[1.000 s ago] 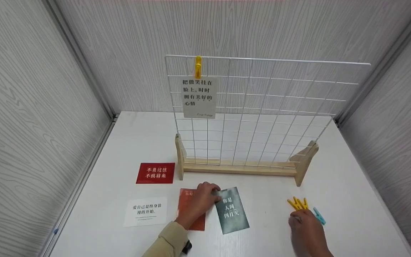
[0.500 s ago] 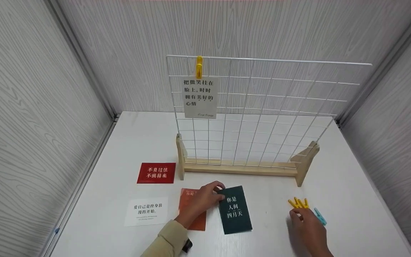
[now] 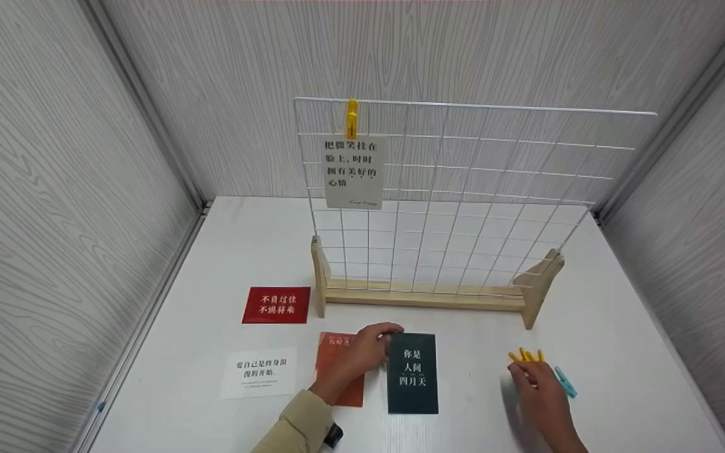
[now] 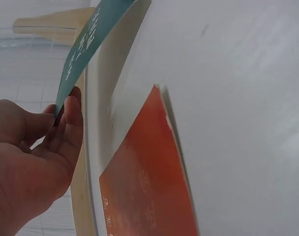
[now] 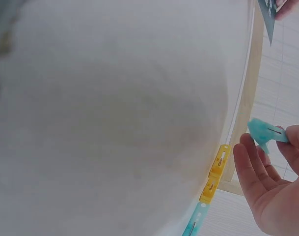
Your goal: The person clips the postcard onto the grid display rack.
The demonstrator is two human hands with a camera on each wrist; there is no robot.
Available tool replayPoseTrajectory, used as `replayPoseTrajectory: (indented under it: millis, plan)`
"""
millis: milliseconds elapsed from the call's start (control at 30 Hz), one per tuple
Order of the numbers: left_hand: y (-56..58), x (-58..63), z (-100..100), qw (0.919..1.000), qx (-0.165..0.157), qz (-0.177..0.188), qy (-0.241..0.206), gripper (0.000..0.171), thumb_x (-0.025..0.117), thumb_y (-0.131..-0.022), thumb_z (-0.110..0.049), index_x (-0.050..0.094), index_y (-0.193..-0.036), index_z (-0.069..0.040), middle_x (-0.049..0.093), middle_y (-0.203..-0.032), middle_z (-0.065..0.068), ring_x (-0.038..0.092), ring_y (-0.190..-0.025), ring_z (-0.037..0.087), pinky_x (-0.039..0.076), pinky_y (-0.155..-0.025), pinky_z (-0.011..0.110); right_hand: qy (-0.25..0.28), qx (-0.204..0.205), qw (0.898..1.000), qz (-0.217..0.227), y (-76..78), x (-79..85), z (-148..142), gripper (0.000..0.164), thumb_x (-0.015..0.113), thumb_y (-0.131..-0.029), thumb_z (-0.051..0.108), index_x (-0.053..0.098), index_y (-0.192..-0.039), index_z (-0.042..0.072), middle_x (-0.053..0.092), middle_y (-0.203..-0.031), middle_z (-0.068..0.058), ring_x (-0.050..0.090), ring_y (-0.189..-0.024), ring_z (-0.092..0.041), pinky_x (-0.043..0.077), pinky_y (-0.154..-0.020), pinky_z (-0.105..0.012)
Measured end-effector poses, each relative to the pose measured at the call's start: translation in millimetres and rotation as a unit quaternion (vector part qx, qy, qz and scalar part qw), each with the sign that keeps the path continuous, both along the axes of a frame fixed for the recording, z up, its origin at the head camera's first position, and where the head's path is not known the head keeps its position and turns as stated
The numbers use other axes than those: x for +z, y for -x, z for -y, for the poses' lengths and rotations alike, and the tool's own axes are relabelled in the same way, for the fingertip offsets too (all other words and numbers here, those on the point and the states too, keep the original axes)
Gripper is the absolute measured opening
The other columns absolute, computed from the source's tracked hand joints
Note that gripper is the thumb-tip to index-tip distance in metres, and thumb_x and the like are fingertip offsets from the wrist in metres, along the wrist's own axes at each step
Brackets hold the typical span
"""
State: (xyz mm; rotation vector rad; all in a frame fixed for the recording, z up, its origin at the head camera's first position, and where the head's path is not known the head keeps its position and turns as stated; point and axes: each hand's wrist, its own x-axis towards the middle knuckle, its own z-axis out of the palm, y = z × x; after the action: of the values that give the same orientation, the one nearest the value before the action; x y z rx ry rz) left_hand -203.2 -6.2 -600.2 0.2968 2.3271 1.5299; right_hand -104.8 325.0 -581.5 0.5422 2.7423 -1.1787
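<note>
A dark green card [image 3: 413,396] with white characters is pinched at its upper left corner between the thumb and fingers of my left hand [image 3: 369,349]. In the left wrist view that card [image 4: 85,51] is raised off the table and tilted. The orange card [image 3: 347,390] lies flat, partly under my left forearm. My right hand [image 3: 542,396] holds a teal clothespin [image 5: 264,132] between thumb and fingers; the head view hides it. Beyond my right hand lie yellow clothespins [image 3: 529,355] and another teal clothespin [image 3: 565,382].
A white wire grid [image 3: 463,167] stands upright on a wooden base [image 3: 422,299]. From its top left hangs a pale card [image 3: 354,182] by a yellow clothespin [image 3: 352,119]. A red card [image 3: 276,305] and a white card [image 3: 258,374] lie at the left.
The dark green card has swung from slanted to straight and lost its glare. My left hand has shifted slightly right. My right hand has moved slightly up and left.
</note>
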Motion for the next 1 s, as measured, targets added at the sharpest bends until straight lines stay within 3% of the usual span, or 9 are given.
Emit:
replayPoseTrajectory:
  millis: [167, 267, 367, 567, 800, 1000]
  plan:
    - [-1.6, 2.1, -1.2, 0.9999, 0.009, 0.004, 0.000, 0.032, 0.048, -0.105, -0.010, 0.067, -0.128, -0.023, 0.065, -0.127, -0.001, 0.056, -0.115, 0.021, 0.046, -0.105, 0.050, 0.016, 0.002, 1.000, -0.004, 2.1, 1.3, -0.3, 0.038, 0.051, -0.106, 0.038, 0.062, -0.120, 0.004, 0.054, -0.123, -0.013, 0.060, -0.101, -0.024, 0.051, -0.075, -0.028]
    - [-1.8, 2.9, -1.8, 0.9999, 0.012, 0.000, -0.001, 0.030, 0.051, -0.104, -0.012, 0.067, -0.127, -0.021, 0.065, -0.129, 0.000, 0.056, -0.115, 0.021, 0.046, -0.106, 0.050, 0.029, 0.007, 0.999, -0.024, 2.2, 1.0, 0.5, 0.027, 0.055, -0.105, 0.027, 0.063, -0.116, 0.003, 0.055, -0.120, -0.013, 0.063, -0.096, -0.021, 0.054, -0.076, -0.025]
    - [-1.6, 3.8, -1.9, 0.9999, 0.012, -0.003, -0.005, 0.028, 0.052, -0.104, -0.011, 0.067, -0.126, -0.020, 0.065, -0.126, 0.000, 0.057, -0.113, 0.021, 0.047, -0.105, 0.049, 0.038, 0.016, 0.998, -0.036, 1.7, 1.1, 1.2, 0.026, 0.055, -0.105, 0.021, 0.063, -0.122, 0.003, 0.055, -0.123, -0.014, 0.066, -0.097, -0.021, 0.056, -0.078, -0.023]
    - [-0.8, 5.4, -0.9, 0.9997, 0.014, -0.002, -0.019, 0.032, 0.052, -0.103, -0.007, 0.065, -0.130, -0.018, 0.065, -0.122, 0.001, 0.060, -0.106, 0.019, 0.053, -0.098, 0.041, 0.022, 0.036, 0.998, -0.046, 2.1, 3.7, 2.9, 0.039, 0.057, -0.104, 0.018, 0.055, -0.140, 0.004, 0.057, -0.133, -0.017, 0.061, -0.115, -0.028, 0.054, -0.089, -0.031]
    - [-0.4, 10.4, -2.3, 0.9989, 0.024, -0.006, -0.039, 0.029, 0.055, -0.102, -0.006, 0.066, -0.128, -0.011, 0.066, -0.121, 0.003, 0.064, -0.097, 0.017, 0.057, -0.089, 0.032, -0.003, 0.051, 0.998, -0.047, 6.3, 9.7, 6.3, 0.041, 0.061, -0.101, 0.014, 0.055, -0.140, 0.002, 0.063, -0.127, -0.015, 0.059, -0.110, -0.026, 0.053, -0.087, -0.035]
    - [0.0, 14.9, -4.0, 0.9976, 0.030, -0.004, -0.062, 0.028, 0.057, -0.101, -0.007, 0.066, -0.127, -0.008, 0.069, -0.116, 0.004, 0.068, -0.092, 0.015, 0.058, -0.089, 0.034, -0.010, 0.065, 0.995, -0.070, 9.8, 13.7, 10.5, 0.040, 0.065, -0.098, 0.010, 0.060, -0.136, 0.002, 0.065, -0.121, -0.011, 0.062, -0.109, -0.025, 0.053, -0.091, -0.039]
